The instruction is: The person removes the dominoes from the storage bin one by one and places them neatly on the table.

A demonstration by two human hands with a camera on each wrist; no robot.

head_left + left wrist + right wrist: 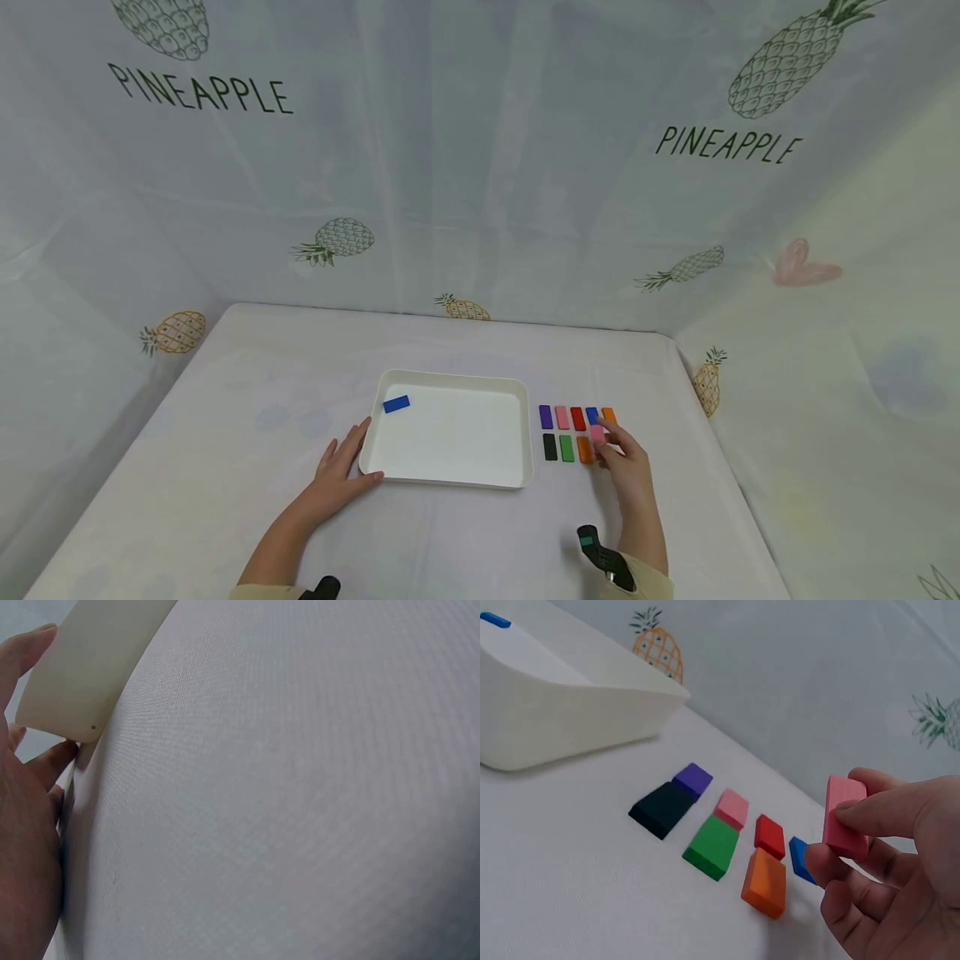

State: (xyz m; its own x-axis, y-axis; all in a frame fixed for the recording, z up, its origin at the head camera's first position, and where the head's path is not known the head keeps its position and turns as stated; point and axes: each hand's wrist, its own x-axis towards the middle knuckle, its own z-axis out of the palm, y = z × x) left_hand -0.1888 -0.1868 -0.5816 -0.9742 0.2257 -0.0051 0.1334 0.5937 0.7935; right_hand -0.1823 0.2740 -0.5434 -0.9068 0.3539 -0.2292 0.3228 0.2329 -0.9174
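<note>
My right hand (628, 471) pinches a pink rectangular block (845, 817) between thumb and fingers, raised over the right end of two rows of coloured blocks. Left of that hand lie an orange block (764, 883), a green block (712, 847) and a black block (662, 810) in the near row. A white rectangular tray (457, 479) stands in the middle, with one blue block (396, 404) lying aslant at its far left. Against the tray's near left corner rests my left hand (335, 483), its fingers along the left side and its thumb at the front edge.
The far row holds a purple block (546, 417), a light pink block (562, 417), a red block (577, 418), a second blue block (592, 414) and another orange block (609, 414). A white cloth covers the table (450, 550); pineapple-print curtains (480, 167) hang behind it.
</note>
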